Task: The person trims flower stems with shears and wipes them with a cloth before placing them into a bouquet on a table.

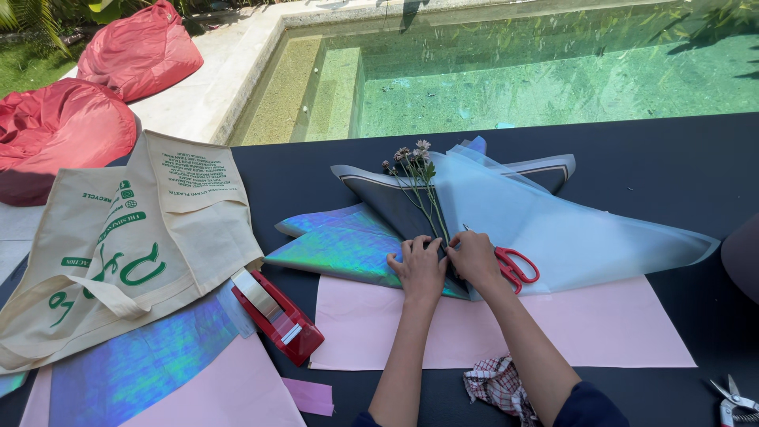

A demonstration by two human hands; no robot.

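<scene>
Bright sun falls on an outdoor setting. Beyond the hands, past the far edge of the dark table (pixel 680 166), lies a pool (pixel 553 71) of green water with a pale stone rim (pixel 237 71). Far to the left of the hands, two red beanbags (pixel 71 119) rest on the paving, with grass (pixel 24 71) and palm leaves behind them.
</scene>
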